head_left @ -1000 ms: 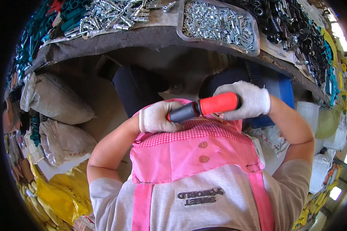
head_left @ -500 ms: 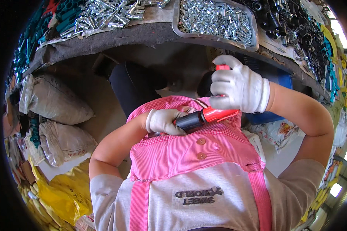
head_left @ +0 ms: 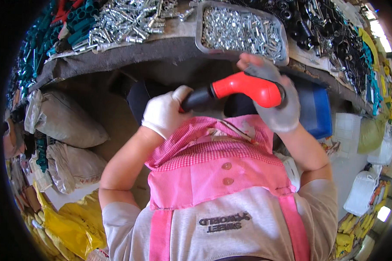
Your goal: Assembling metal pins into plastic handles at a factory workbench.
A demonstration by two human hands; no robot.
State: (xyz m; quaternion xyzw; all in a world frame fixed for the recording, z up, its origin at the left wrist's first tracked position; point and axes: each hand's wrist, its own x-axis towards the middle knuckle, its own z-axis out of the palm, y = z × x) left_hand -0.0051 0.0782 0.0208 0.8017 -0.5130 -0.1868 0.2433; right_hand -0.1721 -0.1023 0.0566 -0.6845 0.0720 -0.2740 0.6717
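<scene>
A red and black hand tool (head_left: 247, 87) is held level above my lap; its red head is bent and its black grip is a tube. My left hand (head_left: 166, 111), in a white glove, is closed round the black end. Against the rounded end of the red head rests my right hand (head_left: 282, 104), also gloved. Its fingers are stretched out and somewhat smeared by motion, and the red head covers part of its palm.
A metal tray (head_left: 199, 32) of small shiny metal parts stands on the bench edge (head_left: 117, 54). Metal fittings (head_left: 130, 21) and teal parts (head_left: 80, 21) lie left of it, black parts (head_left: 300, 26) right. Below are a blue crate (head_left: 320, 111), sacks (head_left: 69, 115) and a yellow bag (head_left: 74, 222).
Both hands have lifted the tool away from my apron toward the bench, and its red head has turned. My right hand has gone from wrapped round the red part to fingers stretched out.
</scene>
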